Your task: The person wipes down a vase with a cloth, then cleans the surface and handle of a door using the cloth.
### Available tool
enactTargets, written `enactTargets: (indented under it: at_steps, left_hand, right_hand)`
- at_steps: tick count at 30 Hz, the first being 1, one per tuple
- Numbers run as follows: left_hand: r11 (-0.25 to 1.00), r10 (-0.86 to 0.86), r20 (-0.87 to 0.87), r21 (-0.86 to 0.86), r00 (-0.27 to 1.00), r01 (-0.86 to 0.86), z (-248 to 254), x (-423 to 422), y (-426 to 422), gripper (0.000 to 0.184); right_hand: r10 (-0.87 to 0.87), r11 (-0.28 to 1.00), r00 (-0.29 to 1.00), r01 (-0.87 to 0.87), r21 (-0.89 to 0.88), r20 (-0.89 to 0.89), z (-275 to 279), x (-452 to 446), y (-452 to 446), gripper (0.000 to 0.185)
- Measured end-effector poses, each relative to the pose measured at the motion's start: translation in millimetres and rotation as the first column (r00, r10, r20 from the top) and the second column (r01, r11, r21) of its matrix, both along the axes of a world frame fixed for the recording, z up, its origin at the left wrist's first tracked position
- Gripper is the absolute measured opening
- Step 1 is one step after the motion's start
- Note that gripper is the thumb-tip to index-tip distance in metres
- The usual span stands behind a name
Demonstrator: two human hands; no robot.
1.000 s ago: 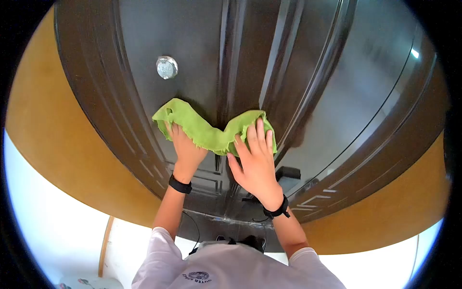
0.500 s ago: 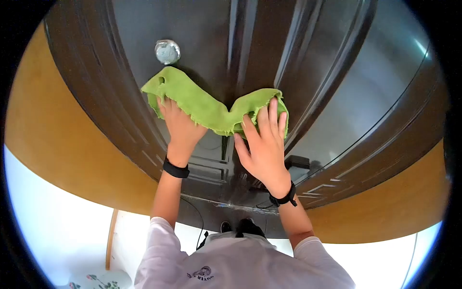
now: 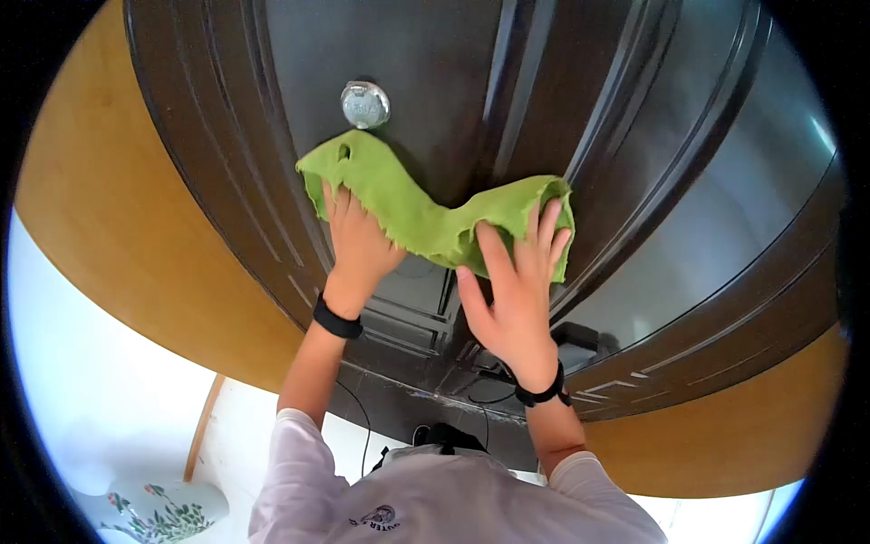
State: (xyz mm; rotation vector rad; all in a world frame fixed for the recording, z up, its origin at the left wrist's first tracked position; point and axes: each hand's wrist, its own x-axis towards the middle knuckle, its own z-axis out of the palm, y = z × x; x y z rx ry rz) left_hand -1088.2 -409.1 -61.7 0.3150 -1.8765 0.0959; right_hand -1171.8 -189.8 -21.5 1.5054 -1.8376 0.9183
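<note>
A green cloth point(image 3: 421, 213) with frayed edges and a small hole near its left end lies bunched in a wavy strip against a dark brown panelled door point(image 3: 417, 100). My left hand point(image 3: 358, 245) is flat on the cloth's left part, fingers stretched out and their tips tucked under its edge. On the right end, my right hand point(image 3: 517, 281) rests with its fingers spread, the thumb apart and the index fingertip partly hidden by the cloth. A round silver lock point(image 3: 365, 104) sits on the door just above the cloth's left end.
A dark handle-like fitting point(image 3: 575, 344) is on the door beside my right wrist. Yellow-brown wood point(image 3: 82, 199) borders the door on both sides. A thin dark cable point(image 3: 367, 412) hangs near my body, and a flower-patterned pale object point(image 3: 172, 512) stands at lower left.
The view has swung, so the door, lock, cloth and both hands appear further right. Against the door, cloth and hands have barely shifted. More of the flower-patterned object shows.
</note>
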Motion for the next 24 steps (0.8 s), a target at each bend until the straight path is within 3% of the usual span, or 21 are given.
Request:
enactTargets:
  at_steps: [5,11,13,20,24]
  left_hand:
    - [0.998,0.05,0.028,-0.05,0.998,-0.049,-3,-3,-9,0.064]
    - [0.999,-0.021,-0.064,0.024,0.998,0.022,-1,-15,-8,0.065]
    - [0.999,-0.029,-0.055,-0.033,0.998,0.028,-1,-14,-5,0.067]
    - [0.993,-0.106,0.072,-0.049,0.992,0.109,-10,-9,-14,0.069]
    - [0.978,-0.186,0.122,-0.072,0.975,0.195,-1,-6,-17,0.058]
  right_hand:
    - [-0.048,0.994,0.999,0.047,0.102,0.01,-20,-5,-2,0.043]
    - [-0.058,0.997,0.998,0.058,0.046,0.012,-22,-9,4,0.044]
    - [-0.11,0.993,0.994,0.11,0.038,0.013,-30,-2,4,0.044]
    - [-0.242,0.969,0.967,0.245,-0.028,0.077,-40,16,-23,0.047]
    - [-0.356,0.93,0.933,0.359,-0.08,0.049,-23,23,-46,0.048]
